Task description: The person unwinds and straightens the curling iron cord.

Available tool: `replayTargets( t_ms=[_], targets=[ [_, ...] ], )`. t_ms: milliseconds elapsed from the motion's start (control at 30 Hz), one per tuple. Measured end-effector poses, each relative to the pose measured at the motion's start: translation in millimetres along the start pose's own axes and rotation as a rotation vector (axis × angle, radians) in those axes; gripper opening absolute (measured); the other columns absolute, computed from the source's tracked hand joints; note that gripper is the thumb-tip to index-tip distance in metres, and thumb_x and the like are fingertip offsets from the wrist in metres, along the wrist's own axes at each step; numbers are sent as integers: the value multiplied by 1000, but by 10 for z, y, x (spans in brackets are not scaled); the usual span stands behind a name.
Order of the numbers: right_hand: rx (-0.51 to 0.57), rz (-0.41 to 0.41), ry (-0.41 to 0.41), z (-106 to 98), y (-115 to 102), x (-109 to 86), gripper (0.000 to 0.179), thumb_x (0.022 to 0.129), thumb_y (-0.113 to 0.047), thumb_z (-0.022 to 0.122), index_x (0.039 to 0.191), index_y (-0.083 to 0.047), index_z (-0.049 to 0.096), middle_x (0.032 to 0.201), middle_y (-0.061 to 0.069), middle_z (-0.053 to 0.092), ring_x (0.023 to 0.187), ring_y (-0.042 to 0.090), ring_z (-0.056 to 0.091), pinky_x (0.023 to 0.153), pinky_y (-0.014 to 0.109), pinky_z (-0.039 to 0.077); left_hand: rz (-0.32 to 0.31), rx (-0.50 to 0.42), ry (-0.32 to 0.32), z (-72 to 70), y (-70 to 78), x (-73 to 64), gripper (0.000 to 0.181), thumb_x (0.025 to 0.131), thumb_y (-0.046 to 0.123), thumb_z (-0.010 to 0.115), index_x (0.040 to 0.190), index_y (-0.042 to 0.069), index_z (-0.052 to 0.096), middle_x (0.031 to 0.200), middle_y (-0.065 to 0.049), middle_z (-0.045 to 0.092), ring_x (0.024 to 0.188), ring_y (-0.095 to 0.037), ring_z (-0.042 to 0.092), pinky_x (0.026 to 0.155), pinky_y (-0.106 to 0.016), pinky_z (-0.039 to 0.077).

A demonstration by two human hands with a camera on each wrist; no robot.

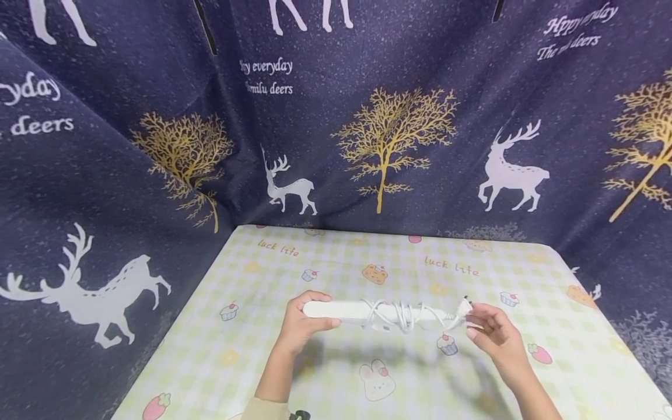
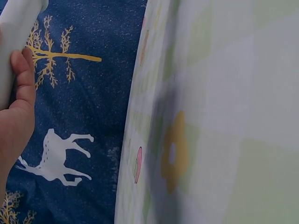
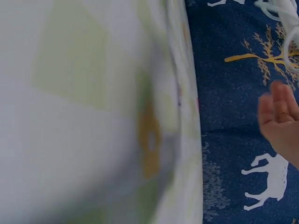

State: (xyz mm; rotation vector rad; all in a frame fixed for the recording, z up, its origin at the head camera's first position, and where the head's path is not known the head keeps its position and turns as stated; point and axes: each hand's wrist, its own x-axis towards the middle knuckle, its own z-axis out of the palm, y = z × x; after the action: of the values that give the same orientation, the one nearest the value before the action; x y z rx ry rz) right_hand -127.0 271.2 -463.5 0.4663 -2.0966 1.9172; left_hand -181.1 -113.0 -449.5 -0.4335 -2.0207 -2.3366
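Note:
A long white bar, seemingly a power strip (image 1: 343,310), is held level above the table, its white cord (image 1: 401,315) wound several times round its middle. Any sockets are hidden. My left hand (image 1: 301,324) grips its left end, thumb on the near side and fingers on the far side. In the left wrist view, that hand (image 2: 18,116) holds the smooth white body. By the right end, the plug (image 1: 463,309) sticks up with its prongs pointing away. My right hand (image 1: 496,338) is beside the plug, fingers loosely bent; the right wrist view shows this hand (image 3: 282,116) holding nothing.
A table with a pale green checked cloth (image 1: 409,379) lies beneath both hands. Dark blue curtains (image 1: 336,175) printed with deer and trees hang behind and at the sides. A small dark object (image 1: 300,415) shows at the bottom edge, near the left sleeve (image 1: 265,409).

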Motion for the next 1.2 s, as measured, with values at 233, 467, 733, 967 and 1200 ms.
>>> replayTargets(
  t_ms=[233, 467, 733, 967, 1200],
  targets=[
    [-35, 101, -43, -65, -84, 128, 52, 91, 7, 51, 139, 1, 33, 122, -3, 59, 106, 6, 55, 85, 18, 45, 13, 29, -4, 53, 90, -29, 40, 57, -12, 79, 93, -11, 61, 96, -16, 65, 79, -24, 59, 65, -31, 51],
    [-8, 114, 105, -55, -131, 117, 36, 83, 12, 60, 118, 4, 54, 98, -4, 65, 86, 7, 58, 75, 18, 49, -1, 22, 25, -11, -120, 36, 42, 56, -11, 81, 94, -6, 64, 98, -15, 65, 82, -27, 60, 65, -34, 52],
    [1, 113, 38, -117, -162, -28, 30, 80, 17, 60, 106, 4, 56, 99, -4, 65, 86, 6, 55, 70, 18, 49, 37, -19, 69, -53, -122, 14, 40, 57, -8, 81, 93, -2, 64, 98, -16, 65, 82, -30, 61, 66, -35, 53],
    [-247, 207, -38, -143, 14, -65, 25, 82, -1, 67, 106, 3, 62, 98, -1, 66, 81, 12, 60, 68, 24, 51, 41, -11, 62, -22, -97, -1, 40, 58, -9, 81, 93, -5, 64, 96, -16, 66, 80, -27, 60, 65, -33, 52],
    [-292, 286, 74, -111, 103, -15, 26, 82, -5, 69, 104, 6, 61, 85, 3, 67, 74, 12, 63, 65, 25, 52, -10, 2, 23, 22, 5, -14, 41, 58, -13, 79, 95, -10, 63, 95, -13, 67, 79, -24, 60, 65, -31, 51]
  ],
)
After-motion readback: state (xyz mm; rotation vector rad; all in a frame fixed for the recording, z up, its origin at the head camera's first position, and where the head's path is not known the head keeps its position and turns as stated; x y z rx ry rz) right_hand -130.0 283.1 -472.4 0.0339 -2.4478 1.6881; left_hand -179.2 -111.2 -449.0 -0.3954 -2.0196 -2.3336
